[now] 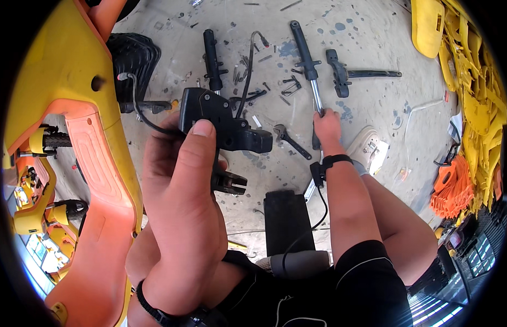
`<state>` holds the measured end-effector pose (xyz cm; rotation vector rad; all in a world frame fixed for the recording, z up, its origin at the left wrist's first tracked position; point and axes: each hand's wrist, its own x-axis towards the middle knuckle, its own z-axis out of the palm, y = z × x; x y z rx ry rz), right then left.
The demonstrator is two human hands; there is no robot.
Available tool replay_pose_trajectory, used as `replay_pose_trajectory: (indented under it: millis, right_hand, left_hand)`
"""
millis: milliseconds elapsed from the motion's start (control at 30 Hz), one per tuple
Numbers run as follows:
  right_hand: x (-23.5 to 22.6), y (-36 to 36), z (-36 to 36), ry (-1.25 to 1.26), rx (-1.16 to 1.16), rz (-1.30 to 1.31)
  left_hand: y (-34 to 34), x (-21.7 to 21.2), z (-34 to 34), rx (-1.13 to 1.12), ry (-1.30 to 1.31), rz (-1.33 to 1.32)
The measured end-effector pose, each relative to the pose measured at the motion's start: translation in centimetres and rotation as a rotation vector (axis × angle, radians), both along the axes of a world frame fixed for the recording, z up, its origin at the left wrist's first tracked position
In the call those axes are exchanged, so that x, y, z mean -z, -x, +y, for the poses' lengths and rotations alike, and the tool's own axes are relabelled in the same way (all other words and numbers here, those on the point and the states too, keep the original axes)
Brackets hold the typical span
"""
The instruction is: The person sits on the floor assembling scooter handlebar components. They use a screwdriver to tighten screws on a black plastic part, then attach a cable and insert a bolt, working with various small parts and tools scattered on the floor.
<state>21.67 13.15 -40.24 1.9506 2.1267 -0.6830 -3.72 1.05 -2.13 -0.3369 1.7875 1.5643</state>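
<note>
Raised close to the camera, my left hand (pixel 185 185) pinches a black handlebar control (pixel 210 109) between thumb and fingers. The control has small screws, a clamp-like end and a black cable (pixel 138 103) with a connector tip. My right hand (pixel 327 131) reaches down toward the floor, its fingers closed at the lower end of a fork leg (pixel 303 52) with a black tube and silver rod. A dark handle-like shape (pixel 316 143) shows under that hand; what the fingers grip is hidden. An adjustable wrench (pixel 291 141) lies between my hands.
A second fork leg (pixel 211 57), loose bolts and a black T-shaped part (pixel 339 73) lie on the stained concrete. A yellow and orange scooter body (pixel 95 163) stands close at left. Yellow panels (pixel 479 98) and stacked orange pieces (pixel 452 188) line the right side.
</note>
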Motion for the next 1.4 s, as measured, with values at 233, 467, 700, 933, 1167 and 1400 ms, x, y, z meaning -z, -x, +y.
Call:
replay_pose_trajectory:
  millis: [233, 467, 700, 933, 1167, 1400]
  right_hand:
    - [-1.9, 6.3, -5.1, -0.358, -0.284, 0.036]
    - [-0.2, 14.1, -10.9, 0.280, -0.183, 0.217]
    - [-0.7, 18.8, -12.2, 0.373, -0.136, 0.070]
    - [1.8, 19.3, -13.1, 0.314, -0.137, 0.052]
    - [-2.8, 18.6, -11.1, 0.326, 0.120, 0.427]
    - [-27.2, 17.3, -5.1, 0.291, 0.446, 1.483]
  left_hand:
    - [1.9, -0.5, -0.3, -0.204, 0.004, 0.135]
    - [2.4, -0.9, -2.8, -0.051, 0.047, 0.130]
    - [3.4, -0.2, -4.2, 0.049, 0.103, 0.130]
    - [4.0, -0.3, -2.9, -0.198, 0.105, 0.060]
    - [3.9, -0.8, -2.1, -0.246, 0.029, 0.042]
    - [2.6, -1.1, -0.9, -0.111, -0.103, -0.077]
